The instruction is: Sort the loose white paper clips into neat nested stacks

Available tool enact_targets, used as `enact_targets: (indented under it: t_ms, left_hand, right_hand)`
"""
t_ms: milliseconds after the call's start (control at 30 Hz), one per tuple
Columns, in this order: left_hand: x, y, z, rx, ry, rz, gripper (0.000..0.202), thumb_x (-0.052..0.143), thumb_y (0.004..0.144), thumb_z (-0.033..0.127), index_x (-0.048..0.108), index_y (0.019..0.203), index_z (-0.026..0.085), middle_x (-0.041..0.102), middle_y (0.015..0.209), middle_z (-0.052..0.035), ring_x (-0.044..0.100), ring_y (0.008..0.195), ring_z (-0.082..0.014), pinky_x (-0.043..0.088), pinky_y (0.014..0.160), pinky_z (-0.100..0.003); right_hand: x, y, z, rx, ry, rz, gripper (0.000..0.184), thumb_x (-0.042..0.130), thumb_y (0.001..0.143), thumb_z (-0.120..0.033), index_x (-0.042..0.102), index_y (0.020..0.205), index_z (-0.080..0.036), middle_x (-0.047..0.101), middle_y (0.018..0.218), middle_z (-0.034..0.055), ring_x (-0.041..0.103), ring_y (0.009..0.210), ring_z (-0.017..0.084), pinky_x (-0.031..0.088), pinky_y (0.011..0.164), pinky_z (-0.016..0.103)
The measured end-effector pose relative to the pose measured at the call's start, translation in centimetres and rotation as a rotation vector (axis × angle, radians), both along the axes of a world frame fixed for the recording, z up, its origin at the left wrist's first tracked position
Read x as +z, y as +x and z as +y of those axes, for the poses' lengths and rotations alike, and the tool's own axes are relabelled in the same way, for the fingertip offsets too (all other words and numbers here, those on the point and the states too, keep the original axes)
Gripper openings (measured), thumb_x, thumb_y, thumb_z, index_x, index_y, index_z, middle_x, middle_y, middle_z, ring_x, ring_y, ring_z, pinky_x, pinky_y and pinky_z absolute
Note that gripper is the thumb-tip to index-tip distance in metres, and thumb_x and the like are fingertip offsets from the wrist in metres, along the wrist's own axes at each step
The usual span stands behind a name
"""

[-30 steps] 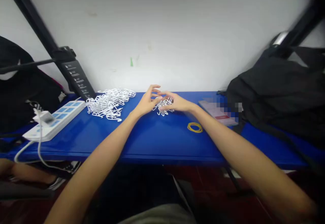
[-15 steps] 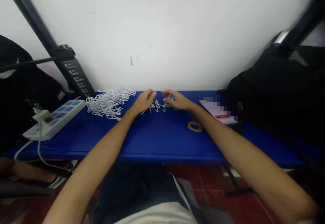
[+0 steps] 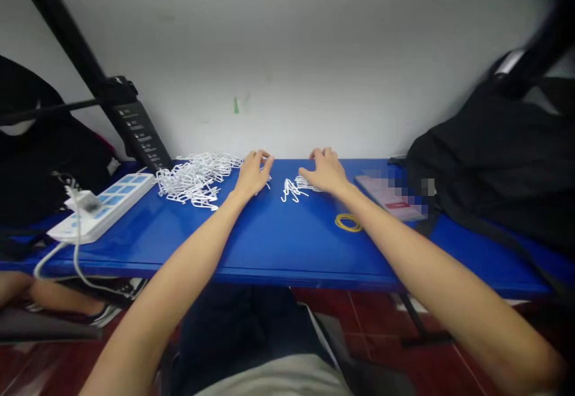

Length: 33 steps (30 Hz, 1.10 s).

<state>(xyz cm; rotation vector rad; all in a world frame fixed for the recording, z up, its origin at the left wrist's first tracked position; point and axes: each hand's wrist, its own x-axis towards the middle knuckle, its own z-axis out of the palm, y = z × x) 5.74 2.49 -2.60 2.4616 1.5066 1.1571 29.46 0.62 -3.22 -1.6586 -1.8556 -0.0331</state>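
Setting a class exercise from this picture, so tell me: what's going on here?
A person has both bare hands spread on a blue table, holding nothing. The left hand is beside a large tangled heap of white wire clips. The right hand is at a small cluster of the same clips. Yellow rubber bands lie nearby.

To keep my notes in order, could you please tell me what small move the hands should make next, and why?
Probably the right hand should lift one clip from the small loose cluster of white wire clips beside it: that cluster lies thinly spread, so it looks easier to separate than the big tangled pile by the left hand.
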Motion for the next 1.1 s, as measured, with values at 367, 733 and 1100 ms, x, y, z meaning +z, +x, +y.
enact_targets:
  t_ms: [367,733,1100]
  left_hand:
    - [7.1,-8.9,-1.5,0.707,-0.12,0.087,0.071,0.071,0.088,0.06,0.057,0.145,0.02,0.043,0.161,-0.0261,0.032,0.15,-0.0563,0.027,0.11,-0.081]
    - [5.2,-8.8,-1.2,0.725,-0.21,0.614,0.071,0.066,0.091,0.058,0.053,0.15,0.021,0.058,0.147,-0.0252,0.062,0.126,-0.0485,0.038,0.108,-0.061]
    - [8.9,-12.5,-0.7,0.579,-0.031,0.617,0.049,0.041,0.103,0.048,0.068,0.133,0.021,0.064,0.132,-0.0204,0.067,0.109,-0.0399,0.052,0.093,-0.052]
  right_hand:
    - [1.7,-1.0,-1.7,0.601,-0.224,0.072,0.063,0.075,0.085,-0.066,0.07,0.134,-0.027,0.072,0.131,0.0093,0.066,0.116,0.03,0.051,0.104,0.046]
    - [0.9,-0.7,-1.2,0.598,-0.136,-0.127,0.056,0.079,0.087,-0.06,0.075,0.13,-0.025,0.069,0.136,0.0133,0.067,0.121,0.035,0.052,0.107,0.051]
    - [1.2,-0.4,-1.3,0.584,-0.137,-0.12,0.054,0.08,0.085,-0.058,0.077,0.127,-0.025,0.069,0.136,0.0131,0.067,0.122,0.035,0.052,0.108,0.051]
